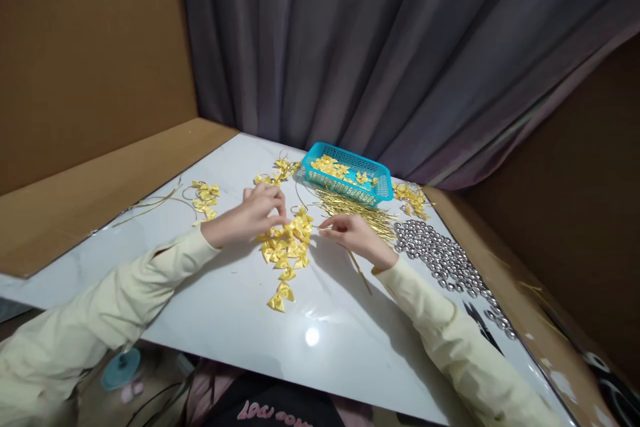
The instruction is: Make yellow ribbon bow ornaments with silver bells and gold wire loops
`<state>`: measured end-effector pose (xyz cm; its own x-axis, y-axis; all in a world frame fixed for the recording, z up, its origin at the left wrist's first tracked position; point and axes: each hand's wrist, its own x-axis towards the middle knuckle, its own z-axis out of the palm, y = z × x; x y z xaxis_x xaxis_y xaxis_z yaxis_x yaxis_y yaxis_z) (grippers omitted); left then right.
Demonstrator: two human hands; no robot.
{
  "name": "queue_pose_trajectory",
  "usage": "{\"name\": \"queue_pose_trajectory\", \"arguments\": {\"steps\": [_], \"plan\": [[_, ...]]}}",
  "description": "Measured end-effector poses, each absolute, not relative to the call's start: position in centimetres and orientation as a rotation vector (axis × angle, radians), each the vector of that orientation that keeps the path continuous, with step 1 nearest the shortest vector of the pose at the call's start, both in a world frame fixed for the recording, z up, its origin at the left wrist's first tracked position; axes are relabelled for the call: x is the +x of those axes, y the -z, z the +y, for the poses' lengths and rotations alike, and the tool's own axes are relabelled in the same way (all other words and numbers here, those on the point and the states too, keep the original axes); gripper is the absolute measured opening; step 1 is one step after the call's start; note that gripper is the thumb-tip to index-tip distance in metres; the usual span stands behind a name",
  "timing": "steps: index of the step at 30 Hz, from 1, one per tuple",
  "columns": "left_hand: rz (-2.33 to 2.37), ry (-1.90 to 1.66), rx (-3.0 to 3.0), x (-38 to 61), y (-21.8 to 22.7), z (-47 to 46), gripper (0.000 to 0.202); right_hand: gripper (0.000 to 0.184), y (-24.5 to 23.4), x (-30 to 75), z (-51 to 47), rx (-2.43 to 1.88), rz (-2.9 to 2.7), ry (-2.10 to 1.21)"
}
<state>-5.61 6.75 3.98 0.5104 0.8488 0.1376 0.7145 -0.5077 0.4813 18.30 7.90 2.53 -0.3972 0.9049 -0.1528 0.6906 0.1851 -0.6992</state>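
Over the glossy white marbled surface (pixel 220 307), the nearly closed fingers of my left hand (pixel 261 210) touch a cluster of yellow satin ribbon bows (pixel 285 250); whether they grip one, I cannot tell. Just right of it, my right hand (pixel 353 233) pinches a thin golden cord (pixel 317 227). Beyond stands a turquoise perforated plastic basket (pixel 384 191), with shiny gold strands (pixel 357 210) before it.
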Motion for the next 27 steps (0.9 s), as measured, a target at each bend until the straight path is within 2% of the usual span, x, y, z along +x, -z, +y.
{"name": "queue_pose_trajectory", "arguments": {"steps": [7, 16, 21, 27], "plan": [[1.545, -0.443, 2.325, -8.8, -2.2, 10.4, 0.013, 0.028, -0.6, 15.9, 12.4, -1.474, -2.41, -0.658], [1.687, -0.482, 2.336, -8.2, -1.0, 9.8, 0.01, 0.028, 0.1, 17.0, 12.4, -1.367, -2.473, -0.484], [1.581, -0.545, 2.397, -6.1, -1.1, 8.2, 0.011, 0.027, -0.8, 18.3, 12.2, -1.324, -2.484, -0.394], [1.51, -0.566, 2.419, -4.9, -0.2, 7.8, 0.013, 0.029, 0.2, 16.6, 12.7, -1.208, -2.575, -0.341]]}}
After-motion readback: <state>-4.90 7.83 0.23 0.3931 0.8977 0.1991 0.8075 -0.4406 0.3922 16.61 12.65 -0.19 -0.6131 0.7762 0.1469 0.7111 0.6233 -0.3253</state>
